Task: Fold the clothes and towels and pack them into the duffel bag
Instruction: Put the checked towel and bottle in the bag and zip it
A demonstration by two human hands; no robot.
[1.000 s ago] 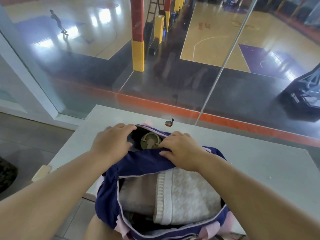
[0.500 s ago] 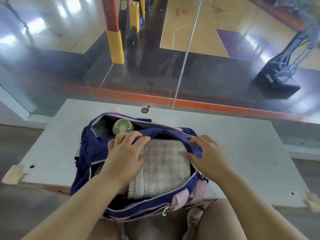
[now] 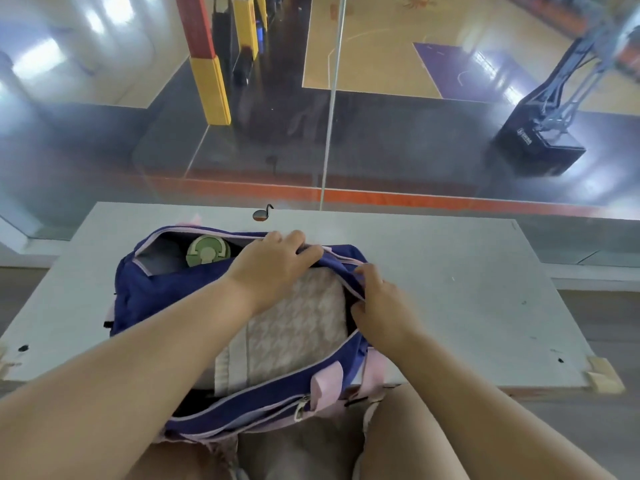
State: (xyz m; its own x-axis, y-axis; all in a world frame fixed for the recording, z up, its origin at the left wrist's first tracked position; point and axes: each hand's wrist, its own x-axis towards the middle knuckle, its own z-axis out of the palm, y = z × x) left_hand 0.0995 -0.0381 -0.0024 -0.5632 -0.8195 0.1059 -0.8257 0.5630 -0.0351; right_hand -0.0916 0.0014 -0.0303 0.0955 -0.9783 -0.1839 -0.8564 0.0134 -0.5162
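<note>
A navy duffel bag with pink trim and pink straps lies open on the white table, its near end hanging over the front edge. A folded pale houndstooth towel fills the main opening. In the far left pocket sits a green bottle lid. My left hand grips the far rim of the bag's opening. At the right end of the opening, my right hand pinches the trimmed zipper edge.
A glass wall stands right behind the table, with a sports court below it. A small round fitting sits at the table's far edge. Tape pieces mark the front right corner. My legs are under the bag's near end.
My left hand has left the towel's top and moved forward to grip the far rim. My right hand has shifted a little along the right edge. The view has tilted slightly.
</note>
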